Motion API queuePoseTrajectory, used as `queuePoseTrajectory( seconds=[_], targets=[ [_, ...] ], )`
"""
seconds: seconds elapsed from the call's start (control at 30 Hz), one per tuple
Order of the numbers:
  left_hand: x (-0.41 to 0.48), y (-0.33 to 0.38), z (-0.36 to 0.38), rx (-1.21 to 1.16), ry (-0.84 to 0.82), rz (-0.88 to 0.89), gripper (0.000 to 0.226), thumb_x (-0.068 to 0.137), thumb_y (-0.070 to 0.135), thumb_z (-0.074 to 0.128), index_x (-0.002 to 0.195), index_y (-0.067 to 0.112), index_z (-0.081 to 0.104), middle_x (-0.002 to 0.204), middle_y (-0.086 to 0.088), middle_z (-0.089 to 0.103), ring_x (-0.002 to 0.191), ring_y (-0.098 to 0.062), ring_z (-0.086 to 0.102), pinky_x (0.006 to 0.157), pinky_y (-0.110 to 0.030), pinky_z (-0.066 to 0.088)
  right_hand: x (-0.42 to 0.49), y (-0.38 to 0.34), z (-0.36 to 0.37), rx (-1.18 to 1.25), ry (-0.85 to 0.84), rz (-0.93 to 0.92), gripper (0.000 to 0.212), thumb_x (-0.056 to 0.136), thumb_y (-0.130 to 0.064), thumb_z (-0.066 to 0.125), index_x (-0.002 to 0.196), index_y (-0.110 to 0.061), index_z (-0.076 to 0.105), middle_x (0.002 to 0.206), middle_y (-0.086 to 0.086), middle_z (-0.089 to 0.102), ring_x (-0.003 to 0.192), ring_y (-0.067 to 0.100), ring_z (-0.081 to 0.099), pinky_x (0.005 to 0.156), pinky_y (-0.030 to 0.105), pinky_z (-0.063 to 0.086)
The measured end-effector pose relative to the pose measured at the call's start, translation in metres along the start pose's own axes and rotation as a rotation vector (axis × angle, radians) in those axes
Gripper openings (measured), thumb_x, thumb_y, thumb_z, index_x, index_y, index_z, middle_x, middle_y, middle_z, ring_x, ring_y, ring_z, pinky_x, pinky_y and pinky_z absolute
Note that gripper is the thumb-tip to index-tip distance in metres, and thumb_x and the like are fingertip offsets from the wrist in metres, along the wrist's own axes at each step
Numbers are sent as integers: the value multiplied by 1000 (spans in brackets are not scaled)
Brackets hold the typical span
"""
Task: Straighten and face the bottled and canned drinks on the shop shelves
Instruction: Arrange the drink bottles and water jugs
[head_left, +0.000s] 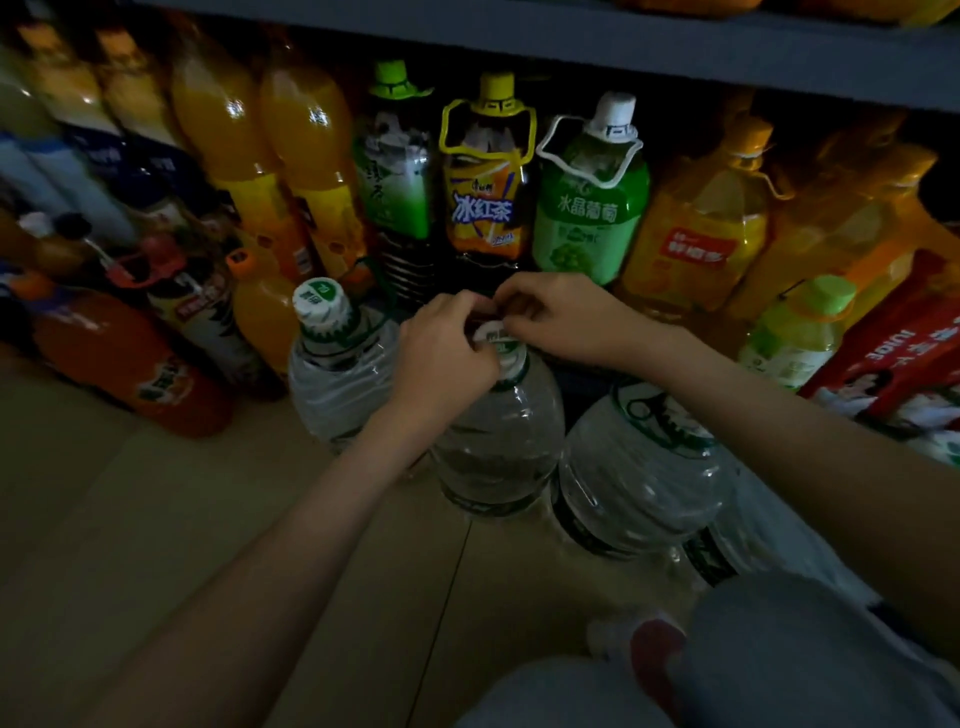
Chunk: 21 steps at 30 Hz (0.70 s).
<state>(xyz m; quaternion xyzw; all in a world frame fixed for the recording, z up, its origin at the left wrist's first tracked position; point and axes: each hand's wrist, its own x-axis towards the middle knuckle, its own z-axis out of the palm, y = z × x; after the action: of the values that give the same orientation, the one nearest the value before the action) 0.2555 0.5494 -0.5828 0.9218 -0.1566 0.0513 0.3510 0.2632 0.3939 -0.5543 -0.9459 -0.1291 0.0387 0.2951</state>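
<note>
- Closest to you are your bent knees (779, 654) in pale trousers, with a shoe (657, 649) between them on the tiled floor (156, 519).
- Three big clear water bottles stand on the floor in front of the bottom shelf row. The left water bottle (337, 384) is upright with its white cap showing. The right water bottle (639, 467) leans towards you, its top partly hidden by your right forearm.
- The middle water bottle (498, 447) is between them, just beside each, and upright.
- Your left hand (447, 348) has its fingers curled tight at the white cap (493, 338) of that bottle.
- Your right hand (561, 317) meets it from the other side, fingertips pinched together on the same cap. Something small and dark sits between your fingers; you cannot tell what.
- Behind stand an iced tea bottle (485, 208) with a yellow handle and a green grape drink bottle (589, 218), labels facing you, with orange soda bottles (306, 156) to the left.
- A grey shelf board (571, 57) runs above them.
</note>
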Motion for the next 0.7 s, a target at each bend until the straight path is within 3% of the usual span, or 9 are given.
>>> queuePoseTrajectory(
  seconds=[0.1, 0.17, 0.3, 0.43, 0.6, 0.7],
  targets=[
    [12, 2, -3, -36, 86, 1, 32, 75, 16, 50, 102, 7, 64, 93, -8, 62, 88, -22, 56, 71, -27, 40, 10, 0, 6, 17, 32, 4, 26, 87, -12, 57, 113, -9, 63, 106, 9, 67, 98, 20, 61, 80, 22, 43],
    [20, 4, -1, -15, 97, -26, 24, 78, 9, 55, 100, 6, 64, 91, -10, 62, 86, -22, 57, 70, -29, 42, 17, -1, 11, 27, 36, -1, 24, 87, -10, 54, 110, -8, 63, 106, 12, 67, 99, 24, 62, 78, 23, 42],
    [35, 5, 5, -27, 76, -128, 23, 80, 6, 56, 102, 9, 63, 95, -7, 63, 88, -18, 56, 73, -30, 45, 31, 4, 14, 85, 25, 50, 25, 89, -8, 49, 110, -10, 62, 107, 10, 66, 97, 23, 62, 76, 25, 45],
    [36, 5, 9, -28, 11, -198, 25, 83, 5, 58, 107, 9, 63, 100, -7, 61, 90, -15, 53, 73, -18, 37, 32, 10, 13, 183, -37, 101, 24, 92, -9, 50, 114, -5, 60, 112, 12, 63, 101, 23, 59, 80, 25, 44],
    [29, 10, 4, 10, -61, -282, 31, 86, 10, 58, 117, 8, 61, 108, -11, 62, 105, -27, 55, 86, -30, 43, 23, 6, 9, 213, -123, 198, 21, 96, -15, 47, 111, -4, 58, 109, 14, 60, 97, 24, 58, 76, 29, 41],
    [24, 24, -5, 27, -48, -337, 33, 84, 7, 57, 117, 6, 60, 108, -13, 62, 105, -29, 55, 88, -25, 38, 19, -4, 1, 202, -150, 246, 21, 97, -14, 47, 112, -4, 56, 110, 14, 58, 100, 25, 56, 79, 32, 43]
  ],
)
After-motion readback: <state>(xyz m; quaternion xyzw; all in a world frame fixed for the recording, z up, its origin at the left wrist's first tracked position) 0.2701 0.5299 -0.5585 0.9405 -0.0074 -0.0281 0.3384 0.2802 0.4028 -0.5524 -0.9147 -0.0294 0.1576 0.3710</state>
